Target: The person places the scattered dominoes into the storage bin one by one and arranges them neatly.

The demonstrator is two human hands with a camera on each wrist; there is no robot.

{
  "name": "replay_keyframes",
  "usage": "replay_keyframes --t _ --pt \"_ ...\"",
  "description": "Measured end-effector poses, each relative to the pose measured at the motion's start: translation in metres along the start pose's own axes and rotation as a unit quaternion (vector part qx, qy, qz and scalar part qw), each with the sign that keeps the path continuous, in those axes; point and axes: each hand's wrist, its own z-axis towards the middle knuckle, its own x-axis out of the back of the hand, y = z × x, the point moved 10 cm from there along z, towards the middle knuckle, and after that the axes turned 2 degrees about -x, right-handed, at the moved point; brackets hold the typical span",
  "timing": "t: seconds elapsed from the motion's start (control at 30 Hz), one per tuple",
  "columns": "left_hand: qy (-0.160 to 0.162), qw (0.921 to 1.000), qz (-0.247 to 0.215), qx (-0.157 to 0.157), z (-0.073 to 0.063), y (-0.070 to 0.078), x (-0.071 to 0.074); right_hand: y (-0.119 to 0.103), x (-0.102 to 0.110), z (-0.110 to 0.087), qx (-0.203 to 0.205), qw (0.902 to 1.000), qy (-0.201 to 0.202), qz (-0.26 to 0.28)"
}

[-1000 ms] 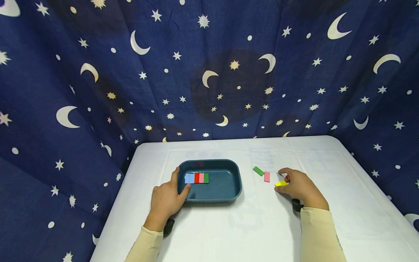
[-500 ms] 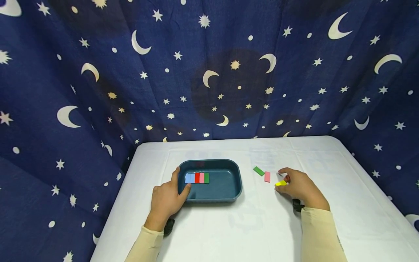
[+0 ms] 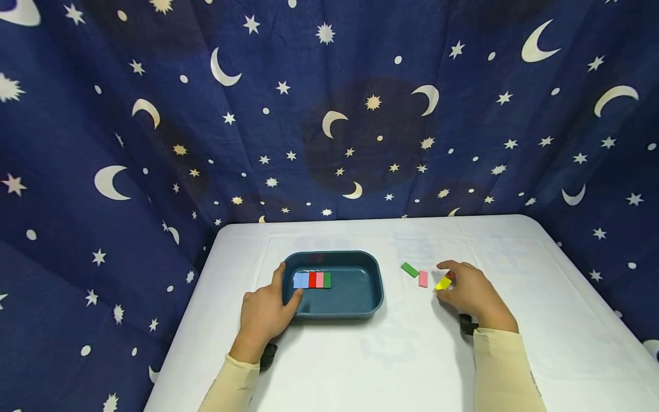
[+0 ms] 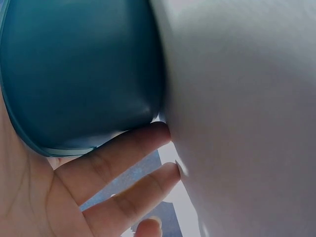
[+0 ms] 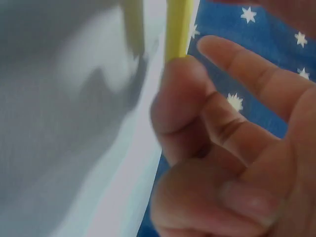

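My left hand [image 3: 265, 317] grips the left end of a dark teal tray [image 3: 355, 315], thumb over the near rim. In the left wrist view its fingers [image 4: 123, 148] lie against the tray's outer wall [image 4: 94, 74]. Inside, a row of domino-like tiles stands side by side: light blue tiles [image 3: 301, 280], a red tile [image 3: 312, 280], a pink tile [image 3: 320, 280] and a green tile [image 3: 327, 280]. To the right, my right hand [image 3: 473, 292] pinches a yellow tile [image 3: 443, 283] just above the table. The right wrist view shows that yellow tile [image 5: 177, 29] at a fingertip, its upper part cut off.
Between the tray and my right hand, a loose green tile [image 3: 409, 269] and a loose pink tile [image 3: 423, 279] lie on the white tablecloth [image 3: 391, 355]. A dark blue curtain [image 3: 329, 114] with moons and stars hangs behind the table and along its sides.
The yellow tile has turned in my right fingers and now slants upward to the right. My left hand and the tray keep their places; the whole head view has shifted slightly.
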Motion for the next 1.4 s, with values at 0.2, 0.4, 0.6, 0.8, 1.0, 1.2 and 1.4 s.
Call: replay_keyframes --t 0.2,0.4,0.6,0.8,1.0,1.2,1.4 --pt "-0.005 1.0000 0.002 0.004 0.001 -0.002 -0.001 -0.034 0.009 0.000 0.076 0.9959 0.049 0.003" --pt "-0.006 1.0000 0.003 0.004 0.000 -0.001 -0.002 -0.073 0.016 0.000 0.133 0.9863 0.097 0.017" --pt "-0.010 0.9999 0.002 0.005 0.001 -0.001 -0.002 -0.119 0.029 0.008 0.186 0.9729 0.135 0.023" --pt "-0.011 0.9999 0.003 0.011 -0.001 -0.002 0.000 -0.167 0.034 0.017 0.217 0.9665 0.128 0.051" --pt "-0.012 0.9999 0.002 0.010 0.000 -0.003 -0.002 -0.208 0.023 0.029 0.229 0.9656 0.109 0.059" --pt "-0.014 0.9997 0.010 0.015 0.000 -0.004 -0.004 -0.238 0.004 0.035 0.257 0.9567 0.114 0.073" --pt "-0.008 0.9998 0.010 0.015 0.001 -0.005 -0.003 -0.259 -0.012 0.038 0.288 0.9466 0.119 0.083"
